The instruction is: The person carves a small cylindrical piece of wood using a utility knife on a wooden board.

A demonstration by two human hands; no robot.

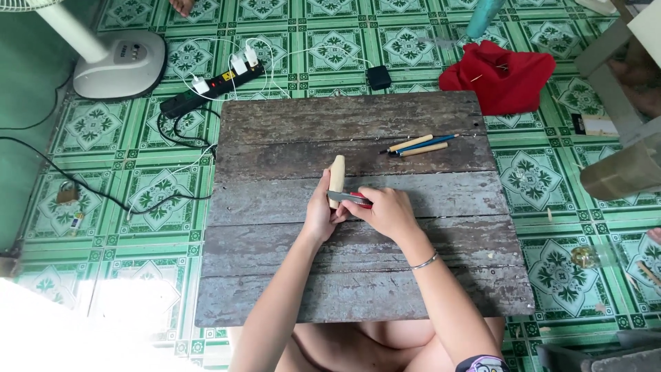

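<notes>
Fingers of the left hand [321, 215] are wrapped around the lower end of a pale wooden peg [337, 178], holding it upright-ish with the rounded top pointing to the far side. The right hand [385, 212] has its fingers closed on a red-handled knife [350, 199], with the grey blade laid across the peg, touching it. There's a thin bangle [425, 262] on the right wrist.

All this is happening around the middle of a weathered plank bench [358, 289] (pretty beat-up wood, peeling grey paint). Further away and to the right on the bench sit three slim tools [418, 145], two with pale wooden handles and one blue, lying side by side, well apart from the hands.

Off the bench, on the green patterned tile floor [103, 131]: a black power strip [211, 89] with white plugs at the far left, a white fan base [120, 63] beyond it, and a crumpled red cloth [499, 74] at the far right.
</notes>
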